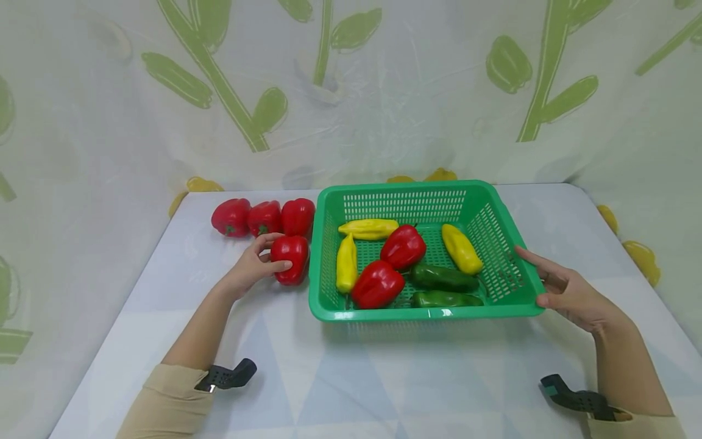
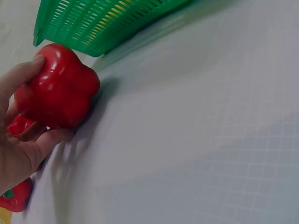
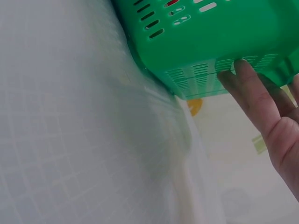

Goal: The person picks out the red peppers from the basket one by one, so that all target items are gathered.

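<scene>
My left hand (image 1: 251,266) holds a red bell pepper (image 1: 290,261) between thumb and fingers, just left of a green plastic basket (image 1: 428,314). In the left wrist view, the thumb and fingers sit on opposite sides of that pepper (image 2: 58,88). My right hand (image 1: 576,296) grips the basket's right side near the front corner. The right wrist view has its fingers (image 3: 256,93) against the slotted wall (image 3: 196,51). Inside the basket lie two red bell peppers (image 1: 378,285), several yellow peppers (image 1: 462,249) and two long green peppers (image 1: 443,278).
Three more red bell peppers (image 1: 230,217) sit in a row at the back left of the table (image 1: 351,378), behind the left hand. A pale curtain (image 1: 417,91) with green plant prints hangs behind and beside the table.
</scene>
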Available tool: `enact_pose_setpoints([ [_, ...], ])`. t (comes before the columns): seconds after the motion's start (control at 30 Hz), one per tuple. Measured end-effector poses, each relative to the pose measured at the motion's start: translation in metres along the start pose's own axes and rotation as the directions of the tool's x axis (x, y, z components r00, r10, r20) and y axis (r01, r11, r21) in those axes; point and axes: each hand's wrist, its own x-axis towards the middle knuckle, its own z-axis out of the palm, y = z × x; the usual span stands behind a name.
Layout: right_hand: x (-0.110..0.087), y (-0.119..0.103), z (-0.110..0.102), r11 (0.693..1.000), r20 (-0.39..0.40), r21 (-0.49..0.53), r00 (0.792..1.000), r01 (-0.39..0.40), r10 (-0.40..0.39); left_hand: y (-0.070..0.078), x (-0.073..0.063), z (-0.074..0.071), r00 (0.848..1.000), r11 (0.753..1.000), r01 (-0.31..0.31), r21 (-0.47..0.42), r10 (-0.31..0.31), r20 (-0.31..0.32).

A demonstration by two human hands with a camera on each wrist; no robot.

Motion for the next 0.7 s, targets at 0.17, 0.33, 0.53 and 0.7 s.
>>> enact_pose_setpoints([
  [0.17,-0.0011,0.001,0.0002,1.0,0.012,0.0,1.0,-0.002,0.002,-0.0016,0.0013,0.0016,1.0,1.0,-0.011,0.02,0.011,-0.016],
  [0.33,-0.0023,0.0023,0.0013,1.0,0.019,-0.017,1.0,0.002,-0.002,-0.0012,0.0021,0.0037,1.0,0.999,-0.019,0.035,0.019,-0.012],
  [0.53,-0.0015,0.0014,0.002,0.999,0.001,-0.041,1.0,0.0,0.0,0.0005,0.0021,0.0039,1.0,0.999,-0.015,0.049,0.015,-0.013],
  [0.7,-0.0005,-0.0012,0.0026,0.999,-0.017,-0.046,1.0,0.0,-0.001,0.003,0.0008,0.0036,1.0,0.998,-0.015,0.066,0.017,-0.02],
])
